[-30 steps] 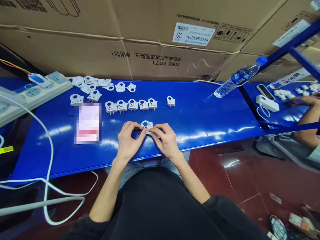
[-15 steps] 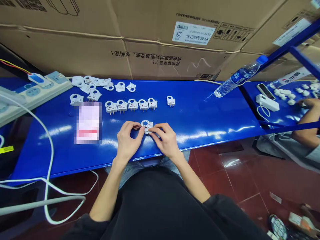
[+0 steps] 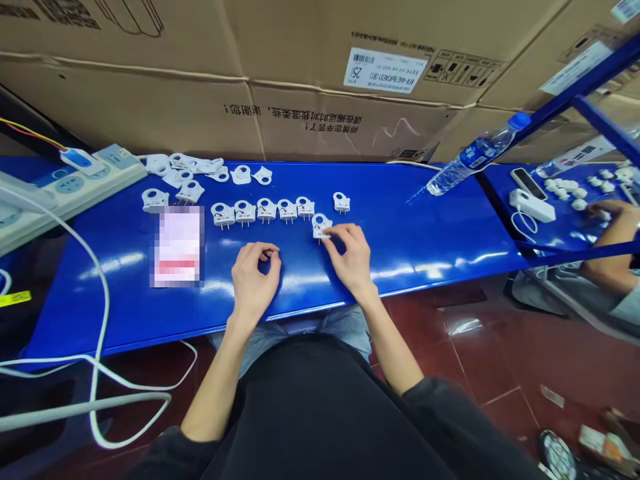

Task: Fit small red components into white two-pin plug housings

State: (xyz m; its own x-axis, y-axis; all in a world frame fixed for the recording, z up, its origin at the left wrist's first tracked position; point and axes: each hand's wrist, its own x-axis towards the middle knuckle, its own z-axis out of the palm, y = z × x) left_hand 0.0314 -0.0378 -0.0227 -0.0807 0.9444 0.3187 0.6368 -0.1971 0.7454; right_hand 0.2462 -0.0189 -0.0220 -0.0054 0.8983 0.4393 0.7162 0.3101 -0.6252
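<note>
My right hand (image 3: 349, 257) pinches a white two-pin plug housing (image 3: 321, 226) by its right side, thumb and fingertips together. The housing has a round ring on top and metal pins pointing down. Near the table's front, my left hand (image 3: 256, 277) is closed, with its fingers curled toward the thumb; anything inside is hidden. Beyond the hands, several similar plug housings (image 3: 267, 210) stand in a row. Another plug housing (image 3: 341, 202) stands apart, just behind the one in my right hand.
More white housings (image 3: 241, 175) lie along the table's back edge. A power strip (image 3: 115, 167) and a blurred pink-white rectangle (image 3: 177, 243) are at left. A water bottle (image 3: 475, 157) leans by the blue frame (image 3: 560, 113). Another person's arm (image 3: 613, 240) is at right; cardboard (image 3: 300, 120) stands behind.
My right hand has moved right and away from me with the plug housing, up near the standing ones. My left hand has let go of that housing and stays near its place.
</note>
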